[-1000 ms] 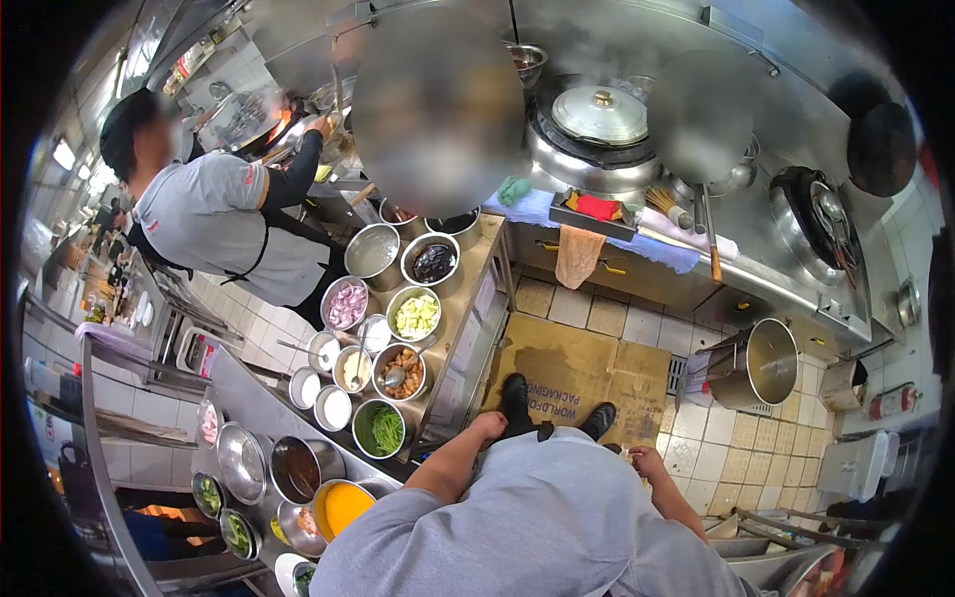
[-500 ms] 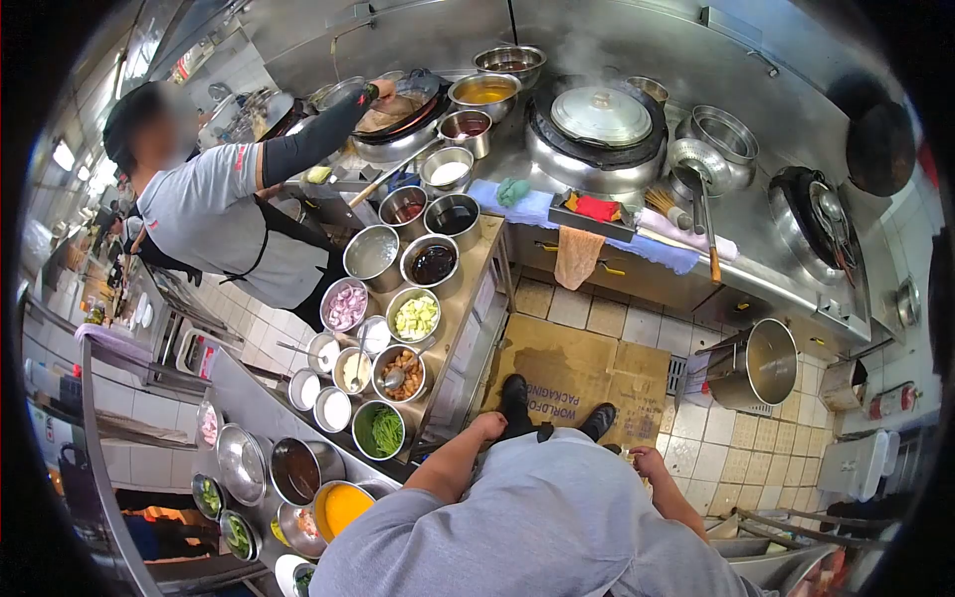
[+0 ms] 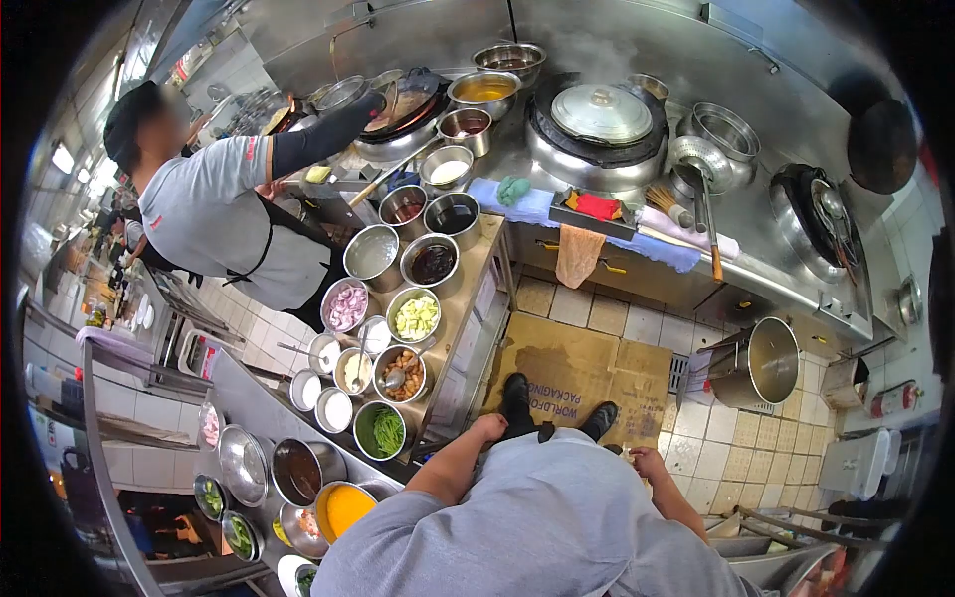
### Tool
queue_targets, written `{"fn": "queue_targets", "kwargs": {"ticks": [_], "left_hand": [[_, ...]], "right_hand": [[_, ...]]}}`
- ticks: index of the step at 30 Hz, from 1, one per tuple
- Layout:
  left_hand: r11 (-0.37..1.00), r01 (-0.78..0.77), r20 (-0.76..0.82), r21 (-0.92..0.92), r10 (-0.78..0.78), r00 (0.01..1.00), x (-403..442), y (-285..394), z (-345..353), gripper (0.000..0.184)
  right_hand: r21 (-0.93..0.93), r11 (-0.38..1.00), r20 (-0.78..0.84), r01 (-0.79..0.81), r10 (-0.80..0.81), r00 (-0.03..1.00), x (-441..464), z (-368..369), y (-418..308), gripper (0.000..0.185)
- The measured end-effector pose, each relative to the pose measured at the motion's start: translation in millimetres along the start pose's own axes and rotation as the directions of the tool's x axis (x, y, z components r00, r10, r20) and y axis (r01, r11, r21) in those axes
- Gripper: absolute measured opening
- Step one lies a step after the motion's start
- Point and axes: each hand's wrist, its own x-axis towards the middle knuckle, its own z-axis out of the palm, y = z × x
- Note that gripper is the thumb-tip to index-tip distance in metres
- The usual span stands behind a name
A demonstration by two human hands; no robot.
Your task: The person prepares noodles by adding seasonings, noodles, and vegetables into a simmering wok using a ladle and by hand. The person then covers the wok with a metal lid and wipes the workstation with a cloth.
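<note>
My left hand (image 3: pixel 489 428) hangs low beside the prep counter, its fingers curled closed, with nothing visible in them. Close to it is a steel pot of cut green vegetables (image 3: pixel 381 430), which it does not touch. My right hand (image 3: pixel 649 462) is down at my other side, above the tiled floor. Its fingers are bent closed around or against something small and pale that I cannot make out. Nearby on the counter stand a pot of browned chunks with a spoon (image 3: pixel 400 372) and a pot of chopped pale green vegetable (image 3: pixel 414 314).
A co-worker (image 3: pixel 214 199) reaches over a wok (image 3: pixel 406 104) at the left. Ahead, a lidded wok (image 3: pixel 601 114) steams beside a strainer ladle (image 3: pixel 696 164). Flattened cardboard (image 3: pixel 557 363) lies under my shoes. A tall steel pot (image 3: pixel 766 360) stands right; a yellow-filled container (image 3: pixel 346 508) sits left.
The co-worker's outstretched arm has shifted slightly over the wok, and their other hand now shows near their waist. My own hands and body stay in place.
</note>
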Motion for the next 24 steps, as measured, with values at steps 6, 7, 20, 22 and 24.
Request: {"fn": "queue_targets", "kwargs": {"ticks": [6, 7, 20, 22, 24], "left_hand": [[1.0, -0.029, -0.012, -0.01, 0.029, 1.0, 3, -2, 2, 0.029], [0.999, -0.03, -0.012, -0.01, 0.03, 0.999, 3, -2, 1, 0.029], [0.999, -0.031, 0.005, 0.029, 0.03, 1.0, 8, -5, 5, 0.027], [0.998, -0.028, 0.021, 0.05, 0.026, 0.999, 4, -1, 2, 0.028], [1.0, 0.011, 0.036, 0.023, -0.012, 0.999, 2, 2, 0, 0.028]], "right_hand": [[0.051, 0.999, 0.002, 0.014, -0.014, 1.0, -2, 2, -1, 0.023], [0.042, 0.999, -0.009, 0.017, -0.017, 1.0, -4, 2, -3, 0.023], [0.107, 0.994, 0.025, -0.028, 0.025, 0.999, -6, 0, -2, 0.028], [0.095, 0.995, 0.006, -0.004, 0.004, 1.0, -3, 2, 1, 0.028], [0.072, 0.997, -0.004, -0.012, 0.012, 1.0, -3, 1, 1, 0.028]]}}
